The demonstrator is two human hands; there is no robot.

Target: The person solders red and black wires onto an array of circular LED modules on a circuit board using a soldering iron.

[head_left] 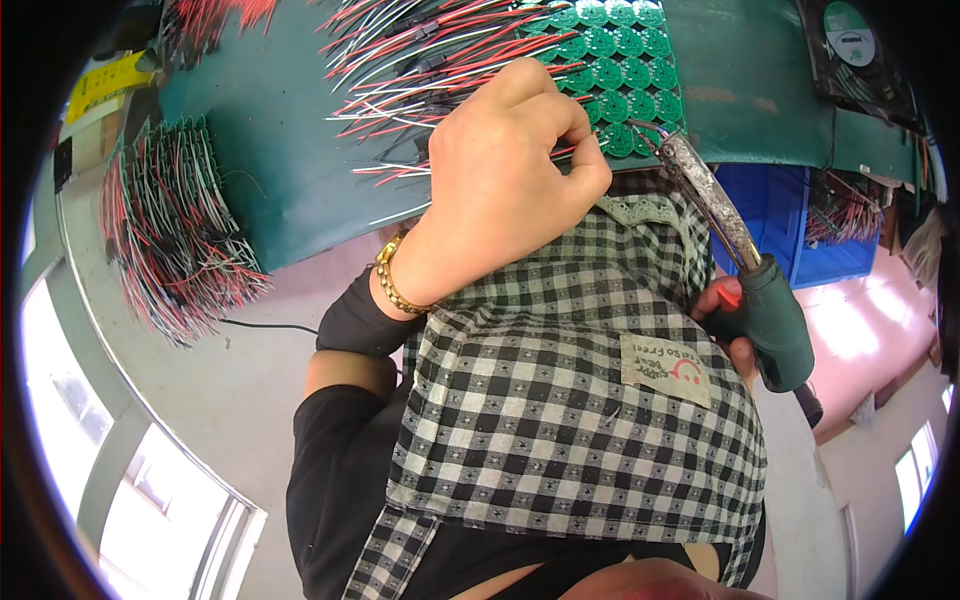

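The panel of round green circuit boards (pixel 637 72) lies on the worktop (pixel 290 130). At its left side the left hand (pixel 515 150) is pinched closed, probably on a wire (pixel 564 152). Nearer the body than the panel, the right hand (pixel 712 299) grips a soldering iron (pixel 715 195); an unsteady hold could scorch neighbouring joints.

Glare whitens the left windows (pixel 185 505); edges bend and darken.

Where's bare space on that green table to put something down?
Two patches of the green table look mostly bare: one between the left wire bundle and the middle wires, another between the round circuit boards and the labelled disc. Wires and boards crowd the left hand.
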